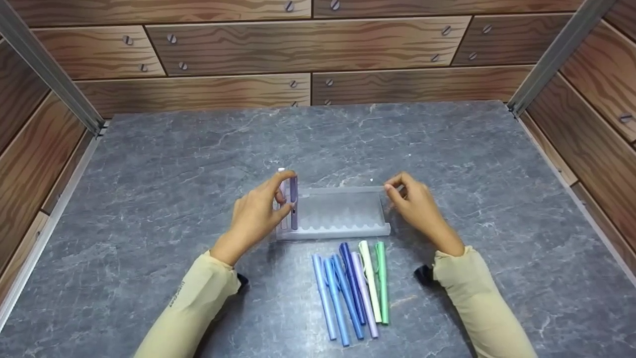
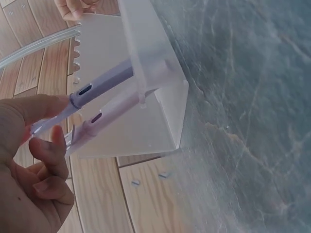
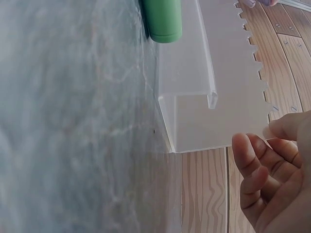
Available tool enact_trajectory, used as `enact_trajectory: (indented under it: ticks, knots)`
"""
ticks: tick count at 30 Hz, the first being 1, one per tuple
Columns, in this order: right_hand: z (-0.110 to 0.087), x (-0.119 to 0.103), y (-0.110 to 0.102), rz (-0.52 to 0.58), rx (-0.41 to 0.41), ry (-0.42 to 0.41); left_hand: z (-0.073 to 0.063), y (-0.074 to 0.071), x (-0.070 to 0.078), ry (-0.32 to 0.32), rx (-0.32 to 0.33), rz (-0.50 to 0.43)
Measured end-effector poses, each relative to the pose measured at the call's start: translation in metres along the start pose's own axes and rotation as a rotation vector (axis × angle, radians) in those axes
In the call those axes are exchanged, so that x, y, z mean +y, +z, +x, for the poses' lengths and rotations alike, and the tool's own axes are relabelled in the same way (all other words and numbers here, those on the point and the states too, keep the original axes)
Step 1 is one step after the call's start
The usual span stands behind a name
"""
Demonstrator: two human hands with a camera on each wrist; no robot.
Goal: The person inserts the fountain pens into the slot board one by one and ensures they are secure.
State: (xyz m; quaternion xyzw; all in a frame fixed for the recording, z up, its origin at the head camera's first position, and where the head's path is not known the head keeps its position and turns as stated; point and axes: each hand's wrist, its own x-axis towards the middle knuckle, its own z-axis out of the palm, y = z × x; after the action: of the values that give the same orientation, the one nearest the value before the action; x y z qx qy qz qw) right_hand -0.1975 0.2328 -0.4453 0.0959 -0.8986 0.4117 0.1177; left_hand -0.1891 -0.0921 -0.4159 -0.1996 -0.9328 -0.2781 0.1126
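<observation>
A frosted clear pen stand [image 1: 343,209] with a notched edge sits mid-table. My left hand [image 1: 256,209] pinches a purple pen [image 1: 294,219] near its top, between thumb and fingers; its lower end is inside the stand's front ledge. Just left of it a pale pink pen [image 2: 109,108] leans in the stand, partly behind my fingers. My right hand [image 1: 415,201] pinches the stand's upper right corner with thumb and fingertips, seen close up in the right wrist view.
In front of the stand lie several loose pens: light blue [image 1: 323,296], dark blue [image 1: 353,283], lilac [image 1: 365,298], pale green-white [image 1: 370,283] and green [image 1: 382,283]. Wood-patterned panels [image 1: 308,47] wall in the grey marbled table [image 1: 198,164].
</observation>
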Motion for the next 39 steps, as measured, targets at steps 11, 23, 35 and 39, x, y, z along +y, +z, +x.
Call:
enact_trajectory:
  ticks: [11, 23, 35, 39]
  knots:
    - [0.000, 0.002, 0.000, -0.004, -0.006, 0.009, -0.003, 0.001, -0.001, -0.010, 0.013, -0.030]
    - [0.000, 0.002, -0.001, -0.022, -0.016, 0.013, -0.019, 0.001, 0.008, -0.061, -0.146, -0.133]
    - [-0.001, 0.002, -0.001, -0.011, -0.015, 0.014, -0.035, 0.009, 0.021, -0.089, -0.300, -0.171]
    - [0.000, 0.002, 0.000, -0.008, -0.013, 0.005, -0.040, 0.013, 0.028, -0.075, -0.376, -0.175]
